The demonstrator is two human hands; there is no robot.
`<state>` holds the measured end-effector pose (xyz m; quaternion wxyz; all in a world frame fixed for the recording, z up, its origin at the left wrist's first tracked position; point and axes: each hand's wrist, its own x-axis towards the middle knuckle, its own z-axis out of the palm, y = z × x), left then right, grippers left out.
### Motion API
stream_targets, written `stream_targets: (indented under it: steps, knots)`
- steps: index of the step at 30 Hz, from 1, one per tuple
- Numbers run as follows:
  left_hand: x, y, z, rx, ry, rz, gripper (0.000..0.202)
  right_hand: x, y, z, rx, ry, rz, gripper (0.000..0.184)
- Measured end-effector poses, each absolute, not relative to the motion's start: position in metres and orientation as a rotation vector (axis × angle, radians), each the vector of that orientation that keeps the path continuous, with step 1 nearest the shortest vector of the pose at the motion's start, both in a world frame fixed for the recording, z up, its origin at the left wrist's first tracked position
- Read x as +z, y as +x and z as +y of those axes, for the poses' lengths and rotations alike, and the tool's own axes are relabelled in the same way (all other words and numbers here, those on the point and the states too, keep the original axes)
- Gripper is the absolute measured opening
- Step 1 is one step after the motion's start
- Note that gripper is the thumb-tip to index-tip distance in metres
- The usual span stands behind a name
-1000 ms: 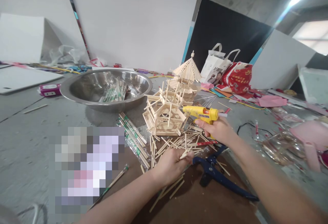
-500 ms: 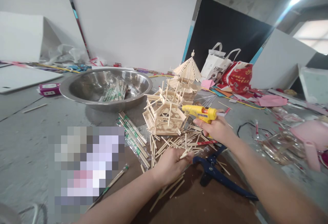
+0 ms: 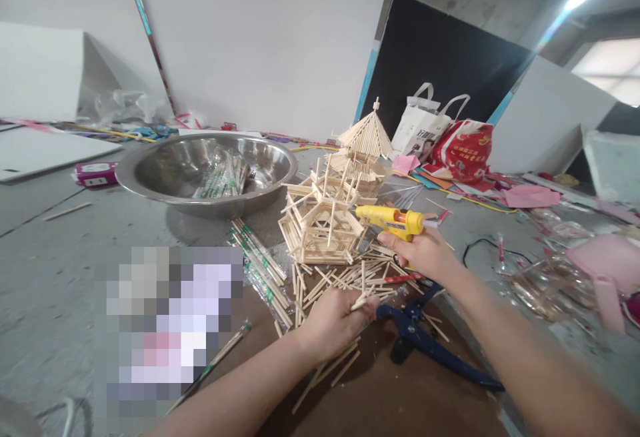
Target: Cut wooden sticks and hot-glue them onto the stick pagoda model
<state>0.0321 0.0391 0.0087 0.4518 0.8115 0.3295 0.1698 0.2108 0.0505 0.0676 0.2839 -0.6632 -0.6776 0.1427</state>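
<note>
My right hand point(image 3: 425, 254) grips a yellow glue gun point(image 3: 393, 220), its nozzle touching the right side of a low hexagonal frame of wooden sticks point(image 3: 320, 223). Behind that frame stands a taller stick pagoda point(image 3: 364, 153) with a pointed roof. My left hand point(image 3: 335, 320) is closed on a short wooden stick point(image 3: 361, 301), resting low over a heap of cut sticks point(image 3: 345, 278) on the brown board point(image 3: 390, 390). Blue cutting pliers point(image 3: 430, 343) lie just right of my left hand.
A big steel bowl point(image 3: 150, 170) holding wrapped chopsticks sits at the back left; more wrapped chopsticks point(image 3: 257, 260) lie in front of it. Bags point(image 3: 463, 147), pink paper and clutter fill the right side. White and black boards lean behind. A blurred patch covers the lower left.
The glue gun has edged slightly lower and left against the hexagonal frame. My left hand has stayed in place.
</note>
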Motion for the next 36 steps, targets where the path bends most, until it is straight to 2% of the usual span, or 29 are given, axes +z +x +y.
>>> stream_targets:
  steps: [12, 23, 36]
  knots:
    - [0.007, 0.033, 0.039, 0.414, 2.004, 0.824, 0.047, 0.069, 0.211, 0.048, 0.446, -1.782, -1.796, 0.029]
    - [0.007, 0.032, 0.039, 0.411, 1.993, 0.827, 0.048, 0.068, 0.216, 0.046, 0.330, -1.800, -1.897, 0.038]
    - [0.005, 0.032, 0.039, 0.416, 1.996, 0.800, 0.050, 0.072, 0.216, 0.040, 0.344, -1.780, -1.925, 0.037]
